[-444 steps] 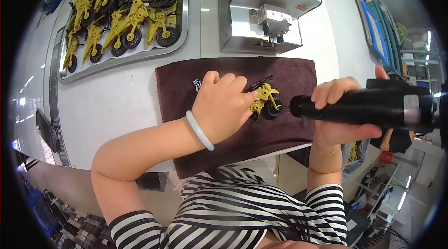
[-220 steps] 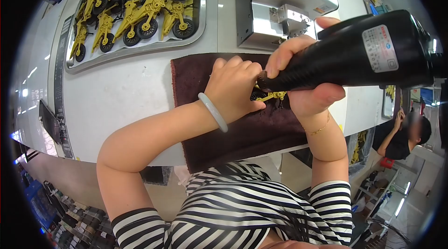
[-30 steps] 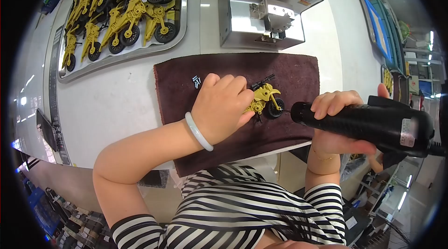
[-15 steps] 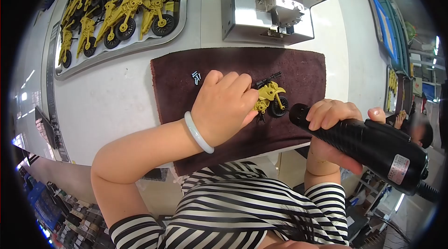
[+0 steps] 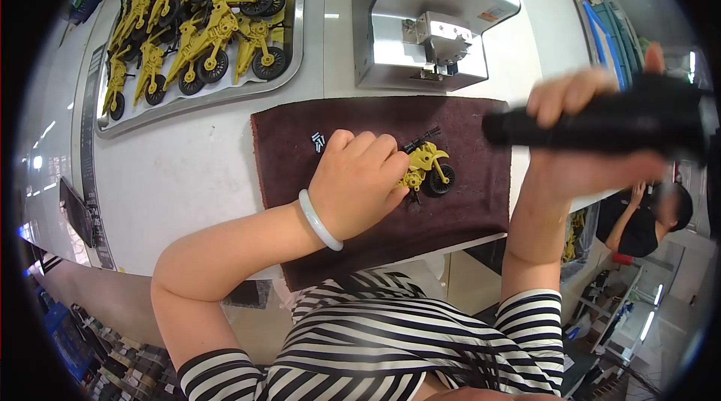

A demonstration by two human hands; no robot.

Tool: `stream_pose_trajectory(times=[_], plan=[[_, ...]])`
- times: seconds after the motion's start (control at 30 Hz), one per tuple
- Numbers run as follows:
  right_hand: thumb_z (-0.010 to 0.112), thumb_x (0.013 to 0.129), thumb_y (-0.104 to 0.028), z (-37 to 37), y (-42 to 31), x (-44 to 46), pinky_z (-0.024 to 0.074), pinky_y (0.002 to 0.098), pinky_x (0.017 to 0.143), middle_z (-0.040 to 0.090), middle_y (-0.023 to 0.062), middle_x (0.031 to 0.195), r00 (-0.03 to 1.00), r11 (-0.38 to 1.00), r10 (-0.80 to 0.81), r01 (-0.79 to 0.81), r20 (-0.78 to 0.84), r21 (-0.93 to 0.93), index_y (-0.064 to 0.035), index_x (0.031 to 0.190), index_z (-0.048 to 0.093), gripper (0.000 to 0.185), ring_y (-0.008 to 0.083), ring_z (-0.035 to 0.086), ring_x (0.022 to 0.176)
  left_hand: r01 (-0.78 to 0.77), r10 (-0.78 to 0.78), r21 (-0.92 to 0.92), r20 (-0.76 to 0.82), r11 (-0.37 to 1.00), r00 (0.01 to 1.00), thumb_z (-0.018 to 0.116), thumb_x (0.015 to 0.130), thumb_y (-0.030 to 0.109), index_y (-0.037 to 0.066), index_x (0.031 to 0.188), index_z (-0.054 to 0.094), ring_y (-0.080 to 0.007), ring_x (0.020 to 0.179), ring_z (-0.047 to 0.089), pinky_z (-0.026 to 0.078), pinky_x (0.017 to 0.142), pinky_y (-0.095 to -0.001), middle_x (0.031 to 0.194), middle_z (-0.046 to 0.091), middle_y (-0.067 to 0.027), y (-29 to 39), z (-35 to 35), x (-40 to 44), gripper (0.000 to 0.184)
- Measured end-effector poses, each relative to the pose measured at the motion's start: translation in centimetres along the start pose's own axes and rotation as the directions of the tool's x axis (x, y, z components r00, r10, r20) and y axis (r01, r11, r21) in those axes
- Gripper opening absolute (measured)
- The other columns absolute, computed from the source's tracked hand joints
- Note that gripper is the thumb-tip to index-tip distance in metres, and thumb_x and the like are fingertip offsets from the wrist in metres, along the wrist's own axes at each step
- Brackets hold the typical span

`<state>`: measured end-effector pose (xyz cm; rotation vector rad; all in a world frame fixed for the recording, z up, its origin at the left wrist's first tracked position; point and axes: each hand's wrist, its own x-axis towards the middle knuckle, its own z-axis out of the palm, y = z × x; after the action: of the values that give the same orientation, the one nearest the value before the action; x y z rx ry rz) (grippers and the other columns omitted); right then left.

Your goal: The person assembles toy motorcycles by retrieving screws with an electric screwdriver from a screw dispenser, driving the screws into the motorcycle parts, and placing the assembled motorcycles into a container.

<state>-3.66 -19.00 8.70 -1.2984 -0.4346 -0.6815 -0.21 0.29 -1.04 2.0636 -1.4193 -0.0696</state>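
My left hand (image 5: 356,183) is closed around the rear of a yellow toy motorcycle (image 5: 422,164) and rests with it on a dark maroon cloth (image 5: 466,213). The black handlebar and front wheel stick out to the right of my fingers; the rear part is hidden under them. In my right hand (image 5: 582,153) is a black electric screwdriver (image 5: 601,122), raised at the right of the cloth and blurred by motion. Its nose points left, apart from the motorcycle. Several small bluish screws (image 5: 318,142) lie on the cloth beyond my left hand.
A metal tray (image 5: 210,104) of several yellow toy motorcycles stands at the back left. A silver screw feeder machine (image 5: 432,25) stands behind the cloth. Blue and green trays (image 5: 612,33) are at the far right. Another person (image 5: 646,217) sits at the right edge.
My right hand has lifted the electric screwdriver up and away from the motorcycle's front wheel, swinging it to nearly level. My left hand keeps its hold; the view has shifted slightly.
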Motion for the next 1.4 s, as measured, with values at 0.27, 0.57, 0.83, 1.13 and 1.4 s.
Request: stream_pose_trajectory(times=[0.27, 0.57, 0.83, 1.13, 1.4], plan=[[0.041, 0.071, -0.073, -0.8, 4.2, 5.9, 0.0492, 0.0304, 0.059, 0.059, 0.0112, 0.076, 0.998, 0.921, -0.013, -0.01, -0.056, -0.391, -0.0137, 0.116, 0.038, 0.075, 0.0206, 0.059, 0.063, 0.015, -0.015, -0.002, -0.096, 1.0, 0.995, 0.072, 0.06, 0.018, 0.01, 0.086, 0.054, -0.0178, 0.074, 0.047, 0.031, 0.068, -0.0326, 0.084, 0.049, -0.001, -0.3, 0.2, -0.1, 0.033], [0.038, 0.071, -0.075, 0.6, 3.6, 4.0, 0.0468, 0.0311, 0.054, 0.056, 0.011, 0.074, 0.997, 0.933, 0.035, -0.057, -0.067, -0.356, -0.0118, 0.123, 0.033, 0.083, 0.0203, 0.057, 0.06, 0.02, -0.018, 0.023, -0.088, 1.0, 0.996, 0.071, 0.061, 0.021, 0.011, 0.084, 0.054, -0.0171, 0.074, 0.047, 0.031, 0.068, -0.0324, 0.084, 0.048, -0.0009, -0.3, 0.4, -0.2, 0.031], [0.042, 0.069, -0.075, 4.7, -0.4, -4.9, 0.0426, 0.0301, 0.043, 0.048, 0.0075, 0.067, 0.993, 0.989, 0.014, -0.03, -0.114, -0.142, -0.0146, 0.136, 0.012, 0.095, 0.0171, 0.048, 0.045, 0.014, -0.006, 0.064, -0.116, 0.998, 0.993, 0.071, 0.059, 0.023, 0.011, 0.076, 0.053, -0.0165, 0.073, 0.046, 0.031, 0.067, -0.0313, 0.077, 0.046, -0.0011, -0.4, 0.7, -0.1, 0.028], [0.047, 0.053, -0.081, 3.8, 0.0, -6.3, 0.0465, 0.0378, 0.058, 0.053, 0.0139, 0.074, 0.987, 0.989, 0.148, -0.15, -0.064, -0.019, 0.0054, 0.08, 0.051, 0.091, 0.0277, 0.055, 0.061, 0.018, -0.011, 0.064, -0.114, 0.998, 0.993, 0.072, 0.057, 0.023, 0.011, 0.079, 0.053, -0.0164, 0.074, 0.045, 0.03, 0.066, -0.0307, 0.08, 0.047, -0.0005, -0.5, 0.8, -0.2, 0.032], [0.063, 0.065, -0.056, 3.6, 0.7, -7.1, 0.0459, 0.0421, 0.06, 0.053, 0.0194, 0.08, 0.984, 0.984, 0.178, -0.178, 0.005, 0.002, -0.0151, 0.126, 0.016, 0.087, 0.0298, 0.055, 0.063, 0.026, -0.018, 0.085, -0.088, 0.996, 0.996, 0.073, 0.056, 0.024, 0.011, 0.078, 0.053, -0.0164, 0.075, 0.045, 0.03, 0.066, -0.0308, 0.079, 0.046, -0.0009, -0.6, 1.2, -0.3, 0.032]])
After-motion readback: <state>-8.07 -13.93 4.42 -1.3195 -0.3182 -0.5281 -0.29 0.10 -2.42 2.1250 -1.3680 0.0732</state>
